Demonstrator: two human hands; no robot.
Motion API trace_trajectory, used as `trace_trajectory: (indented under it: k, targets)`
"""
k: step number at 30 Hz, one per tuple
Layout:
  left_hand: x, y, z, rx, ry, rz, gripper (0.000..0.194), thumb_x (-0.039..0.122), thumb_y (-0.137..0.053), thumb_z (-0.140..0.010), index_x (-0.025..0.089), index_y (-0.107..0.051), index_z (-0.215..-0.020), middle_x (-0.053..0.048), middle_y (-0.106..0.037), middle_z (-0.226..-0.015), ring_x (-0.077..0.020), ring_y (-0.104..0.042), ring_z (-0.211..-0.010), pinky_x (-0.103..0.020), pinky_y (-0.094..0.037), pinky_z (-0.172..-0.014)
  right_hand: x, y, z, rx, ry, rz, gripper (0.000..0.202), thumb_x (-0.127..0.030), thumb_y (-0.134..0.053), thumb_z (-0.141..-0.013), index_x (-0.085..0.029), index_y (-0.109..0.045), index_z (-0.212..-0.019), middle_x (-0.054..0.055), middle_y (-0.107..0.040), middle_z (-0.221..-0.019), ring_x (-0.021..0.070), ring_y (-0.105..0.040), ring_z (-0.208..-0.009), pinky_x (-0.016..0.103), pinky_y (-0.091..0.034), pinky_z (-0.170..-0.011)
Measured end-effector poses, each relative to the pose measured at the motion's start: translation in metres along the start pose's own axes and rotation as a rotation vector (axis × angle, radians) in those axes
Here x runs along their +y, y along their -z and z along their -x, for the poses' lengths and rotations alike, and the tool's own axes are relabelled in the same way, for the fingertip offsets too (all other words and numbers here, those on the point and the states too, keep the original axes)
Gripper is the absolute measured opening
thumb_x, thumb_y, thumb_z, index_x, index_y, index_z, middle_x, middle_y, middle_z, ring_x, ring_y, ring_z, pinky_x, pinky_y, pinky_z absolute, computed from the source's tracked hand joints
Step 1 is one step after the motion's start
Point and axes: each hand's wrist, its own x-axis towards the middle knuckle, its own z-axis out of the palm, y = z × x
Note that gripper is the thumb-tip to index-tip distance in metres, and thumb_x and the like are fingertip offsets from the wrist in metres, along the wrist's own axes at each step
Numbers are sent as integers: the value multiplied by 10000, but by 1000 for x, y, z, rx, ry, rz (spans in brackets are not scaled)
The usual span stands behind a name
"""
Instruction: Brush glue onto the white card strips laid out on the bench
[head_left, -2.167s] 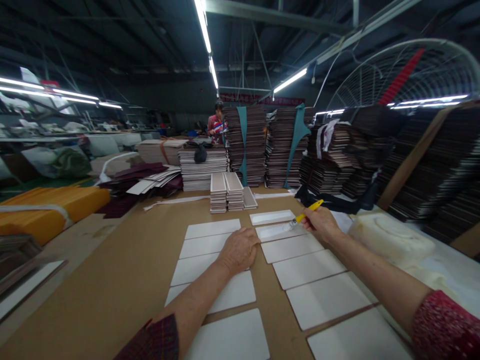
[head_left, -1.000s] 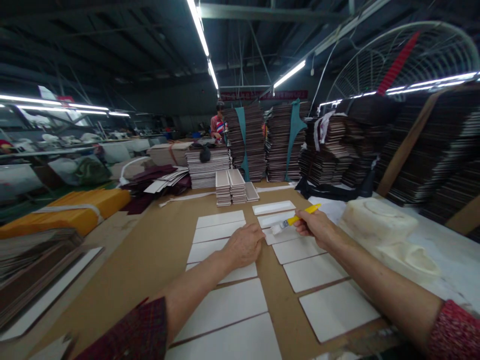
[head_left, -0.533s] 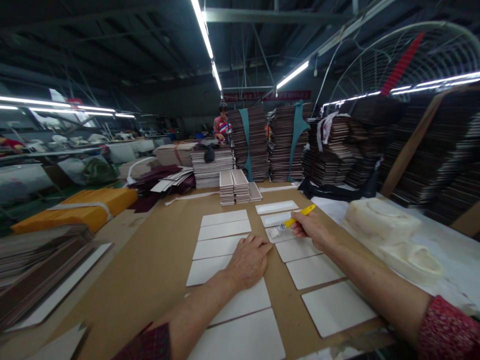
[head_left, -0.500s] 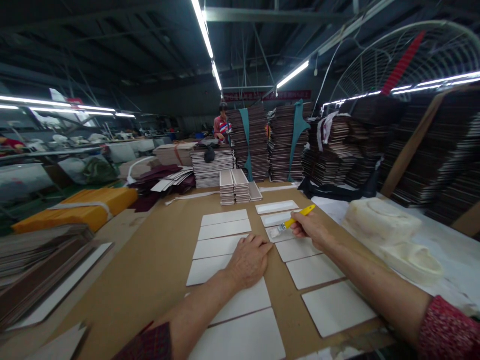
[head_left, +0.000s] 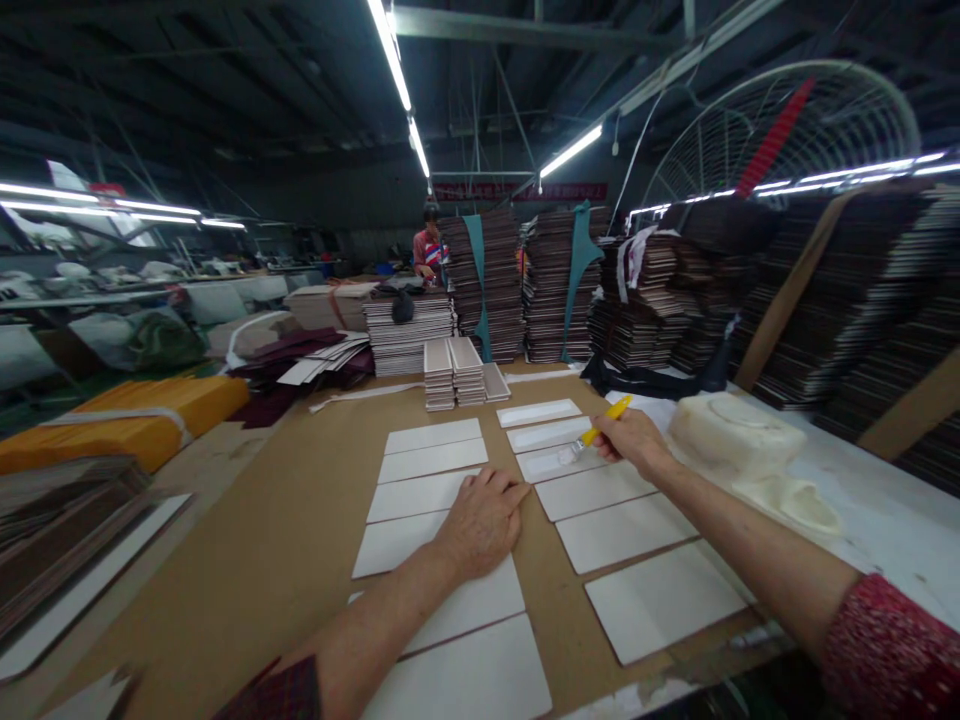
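On the counter (head_left: pixel 300 500), the right hand (head_left: pixel 630 440) grasps a yellow brush (head_left: pixel 596 432) against the third right-hand card (head_left: pixel 541 463) from the back. Two farther cards (head_left: pixel 536 413) look coated; three nearer cards (head_left: pixel 667 595) and the left row (head_left: pixel 431 460) appear bare. The left hand (head_left: pixel 484 522) overlies that row, its grip unclear.

Two columns of white panels (head_left: pixel 649 535) lie flat on the brown-topped desk (head_left: pixel 262 520). The right hand (head_left: pixel 630 440) holds a yellow brush (head_left: pixel 591 436), bristles down on the third panel (head_left: pixel 538 465) from the far end of the right column. The left hand (head_left: pixel 484 515) lies palm down over the left column. Small stacks (head_left: pixel 439 384) stand beyond; a white tub (head_left: pixel 735 430) sits right.
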Motion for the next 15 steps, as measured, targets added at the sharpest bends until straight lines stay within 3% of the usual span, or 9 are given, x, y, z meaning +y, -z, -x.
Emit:
trace_trajectory:
  k: [9, 15]
  targets:
    - [-1, 0, -1, 14, 1, 4, 338, 159, -467, -934, 255, -614, -1223, -58, -633, -1162, -269, -511, -1083, -431, -418, -895, 19, 43, -20, 132, 28, 161, 280, -409, -615, -1013, -134, -653, -975, 19, -654, -868, 134, -631, -694, 284, -562, -652]
    - [-1, -1, 0, 21, -1, -2, 343, 157, -480, -926, 254, -612, -1228, -49, -631, -1167, -265, -510, -1090, -428, -422, -906, 21, 58, -22, 188, 29, 176, 279, -405, -628, -1005, -136, -656, -937, 15, -657, -853, 140, -636, -708, 300, -564, -682]
